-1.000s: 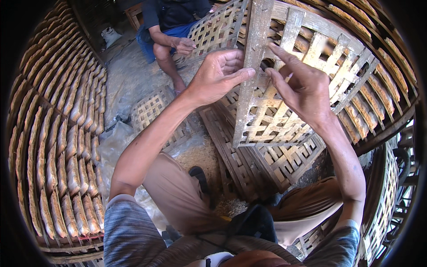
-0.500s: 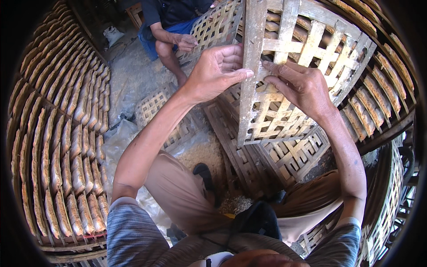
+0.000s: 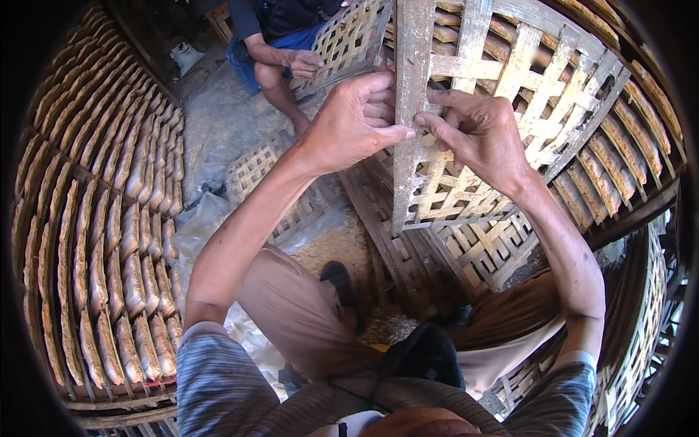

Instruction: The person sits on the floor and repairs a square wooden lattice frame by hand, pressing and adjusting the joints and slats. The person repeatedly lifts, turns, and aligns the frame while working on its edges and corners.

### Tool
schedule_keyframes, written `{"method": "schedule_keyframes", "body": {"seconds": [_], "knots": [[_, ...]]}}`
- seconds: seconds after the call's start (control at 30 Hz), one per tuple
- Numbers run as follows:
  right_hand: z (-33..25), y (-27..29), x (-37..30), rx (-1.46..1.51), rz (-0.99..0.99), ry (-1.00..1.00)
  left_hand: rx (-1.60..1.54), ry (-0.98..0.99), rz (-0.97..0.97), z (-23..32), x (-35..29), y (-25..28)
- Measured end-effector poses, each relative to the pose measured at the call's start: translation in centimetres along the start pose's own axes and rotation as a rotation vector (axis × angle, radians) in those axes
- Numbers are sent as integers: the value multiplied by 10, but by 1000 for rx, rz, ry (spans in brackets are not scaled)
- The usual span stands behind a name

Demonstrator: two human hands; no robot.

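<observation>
A woven bamboo panel with a flat wooden edge bar stands tilted upright before me, pale residue on its strips. My left hand is closed round the bar's left side, thumb in front and the other fingertips hidden behind. On the panel's face, my right hand has its fingers bent, with thumb and index tips close together against the bar. Whether anything small is pinched between them does not show. Under the panel, more wooden-framed lattice panels lie stacked between my legs.
Racks of brownish-white slabs line the left, and similar slab rows curve along the right. Opposite me a seated person holds another lattice panel. Clear plastic sheeting and a lattice piece lie on the floor.
My right hand has shifted slightly left along the bar, its thumb now touching the wood. The panel has tilted a little. The other person's panel has swung slightly.
</observation>
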State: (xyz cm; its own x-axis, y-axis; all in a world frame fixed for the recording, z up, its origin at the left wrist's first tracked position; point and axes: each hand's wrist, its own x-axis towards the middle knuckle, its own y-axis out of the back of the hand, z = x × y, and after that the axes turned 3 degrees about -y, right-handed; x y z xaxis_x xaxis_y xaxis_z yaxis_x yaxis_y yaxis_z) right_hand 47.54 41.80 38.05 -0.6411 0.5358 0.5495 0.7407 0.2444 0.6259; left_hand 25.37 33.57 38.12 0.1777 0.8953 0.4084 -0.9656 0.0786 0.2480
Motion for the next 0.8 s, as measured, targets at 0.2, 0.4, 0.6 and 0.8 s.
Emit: {"method": "schedule_keyframes", "body": {"seconds": [0.2, 0.4, 0.6, 0.8], "knots": [[-10, -7, 3, 303, 61, -121, 85, -36, 46, 3, -5, -3], [-11, -1, -1, 44, 41, 254, 168, -29, 57, 7, -3, -5], [-18, 2, -2, -310, 141, 171, 133, -78, 77, -3, -3, -1], [-1, 3, 7, -41, 10, 77, 153, 13, -17, -4, -3, 7]]}}
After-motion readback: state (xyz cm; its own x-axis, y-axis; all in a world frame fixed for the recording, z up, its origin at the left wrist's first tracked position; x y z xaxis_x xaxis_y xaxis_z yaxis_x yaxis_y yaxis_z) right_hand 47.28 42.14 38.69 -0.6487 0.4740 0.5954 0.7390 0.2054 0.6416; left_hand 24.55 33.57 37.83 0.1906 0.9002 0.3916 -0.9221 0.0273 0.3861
